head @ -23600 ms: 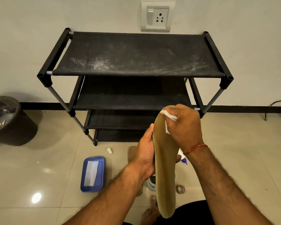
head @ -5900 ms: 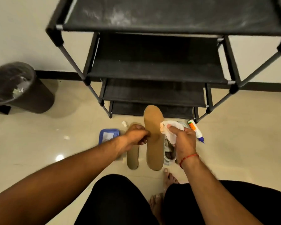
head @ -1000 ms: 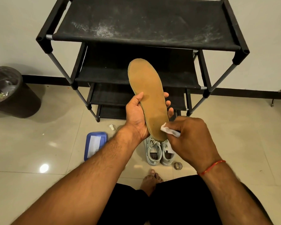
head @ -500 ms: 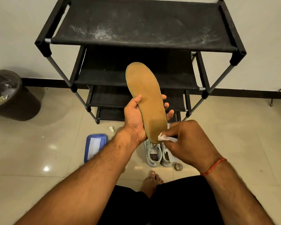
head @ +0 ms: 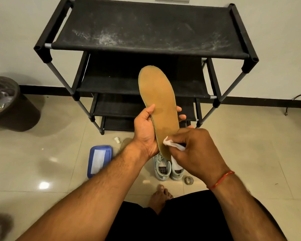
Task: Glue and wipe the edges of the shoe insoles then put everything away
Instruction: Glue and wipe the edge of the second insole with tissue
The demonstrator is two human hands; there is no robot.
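Left hand [head: 144,134] grips the insole [head: 158,101] round its middle, thumb on the near face and fingertips showing past the far edge, with the toe end pointing up and away. Right hand [head: 196,152], just beside it, pinches a white wipe [head: 170,144] against the insole's heel edge. Below both hands stand shoes [head: 163,168], with a tape roll [head: 188,180] under the right wrist. Left of the left wrist lie a blue box [head: 99,160] and a white cap [head: 117,140]. Beyond the hands stands a black rack [head: 146,32].

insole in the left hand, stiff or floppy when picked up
Probably fairly stiff: the insole stands up past the left hand without drooping. Likely light, since one hand gripping its edges carries it. Flat, so unlikely to roll.
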